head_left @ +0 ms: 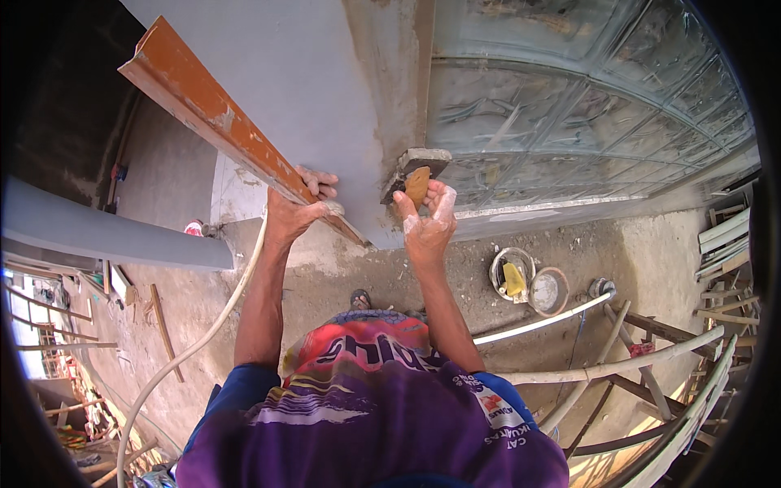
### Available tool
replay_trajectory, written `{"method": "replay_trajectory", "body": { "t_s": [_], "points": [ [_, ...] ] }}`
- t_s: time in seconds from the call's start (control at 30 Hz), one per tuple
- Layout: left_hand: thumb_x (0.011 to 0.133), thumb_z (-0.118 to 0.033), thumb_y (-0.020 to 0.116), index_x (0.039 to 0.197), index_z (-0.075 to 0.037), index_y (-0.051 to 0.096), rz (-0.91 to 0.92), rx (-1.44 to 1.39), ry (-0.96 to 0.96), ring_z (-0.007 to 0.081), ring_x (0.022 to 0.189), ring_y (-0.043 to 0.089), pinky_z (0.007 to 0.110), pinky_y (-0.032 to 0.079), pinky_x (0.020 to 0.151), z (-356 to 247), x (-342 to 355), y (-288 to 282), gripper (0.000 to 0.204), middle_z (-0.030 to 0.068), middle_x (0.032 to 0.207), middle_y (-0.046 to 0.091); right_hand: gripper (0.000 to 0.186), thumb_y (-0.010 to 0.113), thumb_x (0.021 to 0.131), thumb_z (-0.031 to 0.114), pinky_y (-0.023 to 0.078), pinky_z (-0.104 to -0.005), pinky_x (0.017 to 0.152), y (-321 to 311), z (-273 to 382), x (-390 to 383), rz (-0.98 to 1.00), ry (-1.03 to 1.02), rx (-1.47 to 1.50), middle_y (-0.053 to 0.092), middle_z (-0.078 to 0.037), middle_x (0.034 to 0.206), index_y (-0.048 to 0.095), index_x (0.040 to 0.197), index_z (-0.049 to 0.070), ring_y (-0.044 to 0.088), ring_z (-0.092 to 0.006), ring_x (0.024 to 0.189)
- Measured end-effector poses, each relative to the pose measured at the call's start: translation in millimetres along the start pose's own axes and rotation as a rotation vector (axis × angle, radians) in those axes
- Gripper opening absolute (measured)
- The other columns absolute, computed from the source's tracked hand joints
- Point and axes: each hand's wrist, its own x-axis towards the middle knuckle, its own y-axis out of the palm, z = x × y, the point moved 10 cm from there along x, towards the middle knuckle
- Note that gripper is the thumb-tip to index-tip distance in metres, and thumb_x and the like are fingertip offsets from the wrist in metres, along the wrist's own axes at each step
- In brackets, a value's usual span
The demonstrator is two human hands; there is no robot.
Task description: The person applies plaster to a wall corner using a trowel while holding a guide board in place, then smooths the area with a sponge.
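My left hand is wrapped round a long orange angle profile, which slants from the upper left down to the wall's lower corner. A pale hose or cable runs up beside my left wrist. With its fingertips, my right hand grips the brown handle-like piece of a small float-like block. That block's dark face is against the grey wall, where a brownish strip of plaster runs beside the glass-block panel. White powder or plaster coats my right fingers. How the block is built cannot be made out.
On the floor to the right stand a white bucket with a yellow piece in it and a round basin. Bamboo poles and timber cross the lower right. A glass-block panel fills the upper right. Planks lie at left.
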Motion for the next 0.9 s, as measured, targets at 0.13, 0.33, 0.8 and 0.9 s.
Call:
{"method": "replay_trajectory", "body": {
  "t_s": [0.13,0.33,0.8,0.9],
  "points": [
    [0.06,-0.007,0.078,0.079,-0.006,0.049,0.017,0.022,-0.001,0.0229,0.082,0.064,0.034,0.054,0.071,-2.2,0.1,2.6,0.035,0.02,0.097,0.063,0.042,0.074,0.076,0.016,0.048,-0.0447,0.071,28.2,-52.3,-37.2,0.192,0.062,-0.269,0.061,-0.021,0.086,0.048,0.104,0.0,0.061,-0.0394,0.078],
    [0.062,-0.018,0.086,0.081,-0.007,0.048,0.039,0.013,0.013,0.0234,0.084,0.066,0.032,0.054,0.072,0.5,0.2,-0.9,0.043,0.0199,0.1,0.063,0.041,0.075,0.075,0.014,0.049,-0.037,0.069,-5.1,1.5,-15.7,-0.02,-0.001,-0.085,0.062,-0.019,0.085,0.048,0.102,-0.003,0.063,-0.0286,0.077],
    [0.058,-0.006,0.081,0.08,-0.005,0.051,0.018,-0.023,-0.01,0.0223,0.082,0.064,0.035,0.055,0.071,-0.6,-0.2,0.3,0.038,0.0203,0.096,0.063,0.042,0.076,0.073,0.007,0.051,-0.0311,0.069,-3.2,32.2,-5.4,-0.015,-0.14,-0.184,0.062,-0.016,0.085,0.049,0.102,-0.004,0.063,-0.0212,0.077],
    [0.058,-0.005,0.081,0.081,-0.005,0.051,0.009,-0.035,-0.008,0.0224,0.082,0.064,0.035,0.055,0.071,1.5,-0.2,-1.3,0.038,0.0206,0.096,0.063,0.039,0.074,0.075,0.01,0.049,-0.0359,0.068,0.2,53.9,10.1,0.02,-0.078,-0.072,0.062,-0.018,0.086,0.049,0.101,-0.002,0.063,-0.0279,0.077]
  ]
}}
